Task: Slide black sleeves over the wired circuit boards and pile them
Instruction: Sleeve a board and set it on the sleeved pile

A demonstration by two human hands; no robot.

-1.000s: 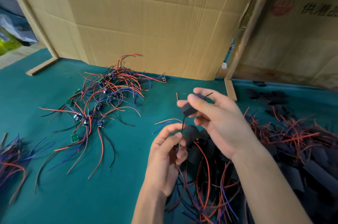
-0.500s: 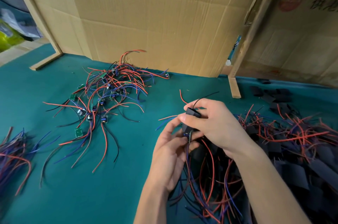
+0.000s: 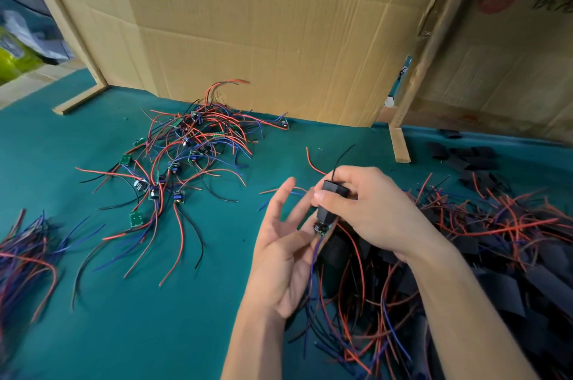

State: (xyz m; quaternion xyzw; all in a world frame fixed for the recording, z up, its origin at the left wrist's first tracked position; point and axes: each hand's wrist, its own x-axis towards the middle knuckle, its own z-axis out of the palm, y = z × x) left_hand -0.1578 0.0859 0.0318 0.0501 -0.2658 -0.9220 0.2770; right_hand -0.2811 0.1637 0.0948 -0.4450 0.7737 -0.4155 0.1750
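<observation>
My right hand [image 3: 375,212] pinches a black sleeve [image 3: 332,196] between thumb and fingers, a little above the table. A small circuit board [image 3: 322,228] sticks out of the sleeve's lower end, and its blue wires trail down across my left palm. A black wire and a red wire come out of the sleeve's top. My left hand [image 3: 279,262] lies just left of the board with its fingers spread and straight, gripping nothing. Bare wired boards lie in a pile [image 3: 186,156] at the back left. A pile of sleeved boards [image 3: 465,240] spreads under and right of my hands.
Loose black sleeves [image 3: 465,159] lie at the back right. A bundle of blue and red wires [image 3: 21,255] sits at the left edge. A cardboard wall [image 3: 263,32] and wooden struts [image 3: 400,144] close off the back of the green mat [image 3: 124,317].
My left hand has let go of the board's wires and opened its fingers. The sleeve has slid down the wires onto the board, and both hands have dropped lower.
</observation>
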